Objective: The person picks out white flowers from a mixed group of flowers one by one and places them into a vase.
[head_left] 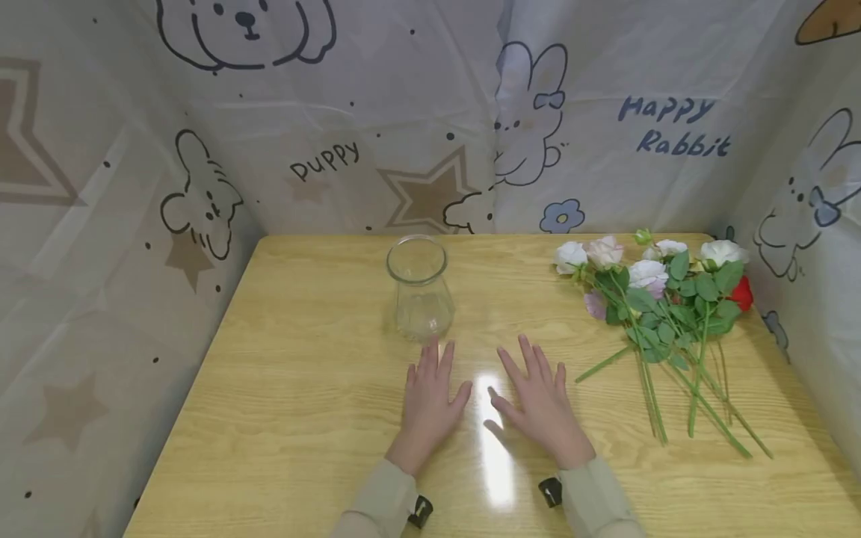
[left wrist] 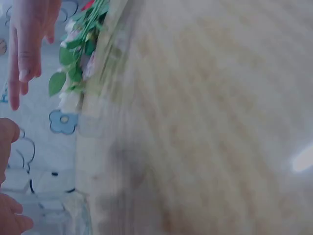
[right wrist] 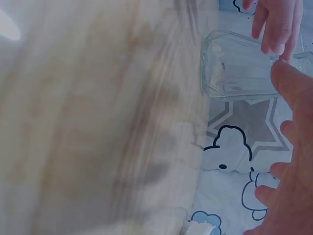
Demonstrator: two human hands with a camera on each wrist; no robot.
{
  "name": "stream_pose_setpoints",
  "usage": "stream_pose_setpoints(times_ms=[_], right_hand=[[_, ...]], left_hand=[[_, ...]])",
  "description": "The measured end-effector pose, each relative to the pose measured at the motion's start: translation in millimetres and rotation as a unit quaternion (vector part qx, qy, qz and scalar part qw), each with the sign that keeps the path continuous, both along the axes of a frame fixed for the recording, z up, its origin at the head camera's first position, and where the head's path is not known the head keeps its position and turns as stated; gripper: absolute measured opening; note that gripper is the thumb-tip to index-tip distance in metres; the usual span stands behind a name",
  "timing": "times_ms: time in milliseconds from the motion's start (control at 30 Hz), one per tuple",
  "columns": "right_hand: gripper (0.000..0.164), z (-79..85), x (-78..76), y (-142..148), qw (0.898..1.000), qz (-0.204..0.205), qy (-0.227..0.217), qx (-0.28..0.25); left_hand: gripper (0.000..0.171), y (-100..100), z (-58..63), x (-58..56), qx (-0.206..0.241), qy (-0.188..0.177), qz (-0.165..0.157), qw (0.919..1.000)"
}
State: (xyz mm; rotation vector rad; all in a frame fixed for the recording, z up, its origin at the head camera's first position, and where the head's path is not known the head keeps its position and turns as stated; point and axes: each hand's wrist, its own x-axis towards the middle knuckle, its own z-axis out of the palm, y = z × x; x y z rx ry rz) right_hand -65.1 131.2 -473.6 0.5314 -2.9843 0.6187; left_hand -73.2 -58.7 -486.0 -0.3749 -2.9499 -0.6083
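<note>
Clear glass first: a vase (head_left: 422, 299) standing upright toward the far side of the table (head_left: 303, 359), left of centre, its mouth up. Just short of it comes the left hand (head_left: 432, 400), fingers stretched forward and loosely together, thumb out to the right, gripping nothing. Over to its right, the right hand (head_left: 538, 403) matches it, fingers spread wide, thumb pointing left, its grip empty too. Both seem to hover over the wood, though the wrist views are blurred and cropped, so contact is hard to call. Out on the far right, well apart from the vase, lies a loose pile of flowers (head_left: 664, 332): white, pale pink and lilac heads at the far end, one red bloom (head_left: 742, 294) at the right edge, green stems (head_left: 696, 396) crossing and fanning toward the near side. Pale sleeves (head_left: 386, 493) reach in from the near edge, and behind everything hangs cartoon-printed cloth (head_left: 417, 90) lettered "Happy Rabbit".
</note>
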Motion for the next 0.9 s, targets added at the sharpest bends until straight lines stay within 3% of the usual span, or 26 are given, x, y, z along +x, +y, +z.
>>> stream_pose_setpoints(times_ms=[100,167,333,467,667,900], right_hand=[[0.068,0.4,-9.8,-1.8,1.000,0.007,0.005,-0.003],[0.069,1.3,-16.7,-2.3,1.000,0.012,0.003,-0.004],[0.071,5.0,-36.7,-3.7,1.000,0.027,-0.005,-0.013],[0.073,9.0,-57.2,-5.7,0.999,0.043,-0.012,-0.015],[0.077,22.9,-89.0,-7.6,0.995,0.079,-0.049,-0.046],[0.080,43.6,-120.8,-18.6,0.979,0.115,-0.094,-0.138]], left_hand=[[0.068,-5.6,1.3,-7.1,0.040,0.003,0.027,0.9988],[0.068,-9.7,2.9,-12.2,0.095,0.000,0.048,0.9943],[0.071,-20.5,7.3,-28.0,0.228,0.004,0.104,0.9682],[0.075,-28.0,13.0,-42.6,0.285,0.013,0.128,0.9499],[0.084,-34.1,27.8,-62.0,0.341,-0.014,0.142,0.9294],[0.092,-40.4,42.4,-81.3,0.358,-0.043,0.121,0.9250]])
